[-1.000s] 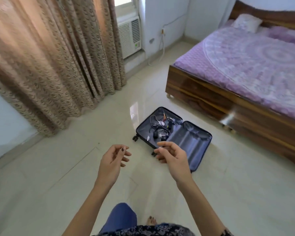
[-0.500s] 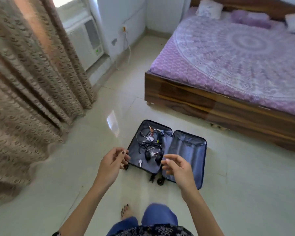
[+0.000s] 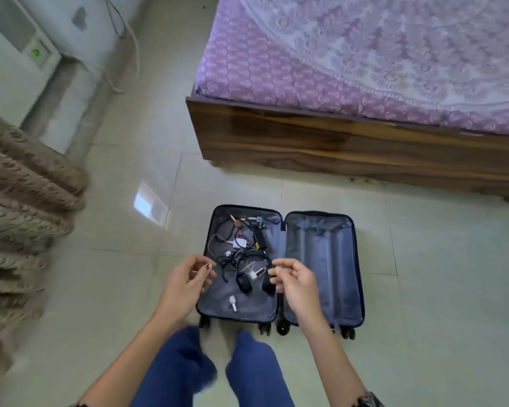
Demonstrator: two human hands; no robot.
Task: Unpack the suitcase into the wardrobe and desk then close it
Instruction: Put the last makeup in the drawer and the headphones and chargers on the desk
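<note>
A small dark blue suitcase lies open flat on the tiled floor in front of me. Its left half holds black headphones, a white charger, a black power adapter, tangled cables and a small white plug. The right half shows only grey lining. My left hand hovers over the left edge of the case, fingers loosely curled, holding nothing. My right hand hovers above the hinge by the headphones, fingers relaxed and holding nothing.
A wooden bed with a purple patterned cover stands just beyond the suitcase. Brown curtains hang at the left. A white air-conditioner unit and a white cable sit at the far left. My blue trouser legs are below.
I have walked up to the suitcase and tilted my view down, so it now lies right under my hands. Both hands stay raised and empty.
</note>
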